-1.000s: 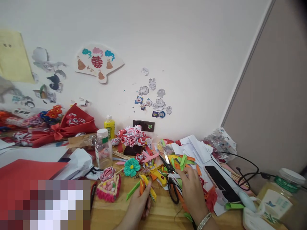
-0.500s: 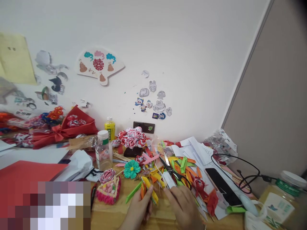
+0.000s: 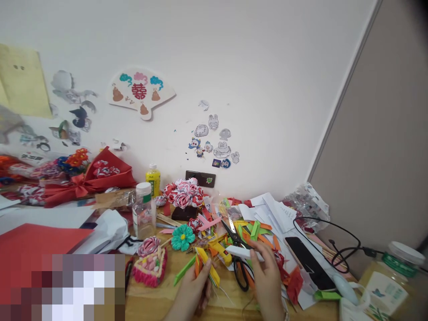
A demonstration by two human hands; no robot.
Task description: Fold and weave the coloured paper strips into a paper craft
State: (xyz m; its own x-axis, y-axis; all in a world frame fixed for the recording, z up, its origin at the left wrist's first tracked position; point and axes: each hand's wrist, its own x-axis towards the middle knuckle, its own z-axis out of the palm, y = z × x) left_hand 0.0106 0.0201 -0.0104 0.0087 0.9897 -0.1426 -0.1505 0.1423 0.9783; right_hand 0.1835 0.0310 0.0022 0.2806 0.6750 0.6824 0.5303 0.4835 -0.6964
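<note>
My left hand (image 3: 192,292) is closed on a bundle of folded paper strips (image 3: 205,267), yellow, orange and green, held just above the wooden desk (image 3: 157,303). My right hand (image 3: 267,281) pinches a white paper strip (image 3: 242,253) that points left toward the bundle. Black-handled scissors (image 3: 237,254) lie open on the desk right under that strip, between my two hands. A heap of loose coloured paper strips (image 3: 256,232) lies just behind my right hand.
A teal paper flower (image 3: 183,236), a pink fringed craft piece (image 3: 150,267), a clear bottle (image 3: 143,209), a yellow bottle (image 3: 153,178) and a paper rose bouquet (image 3: 183,194) stand behind. A black phone (image 3: 302,256), cable and jar (image 3: 391,278) lie right; red paper (image 3: 36,238) left.
My right hand left the scissors, drew back toward me, took up a white strip, and now holds it a little farther out over the scissors. The left hand stayed put with its bundle.
</note>
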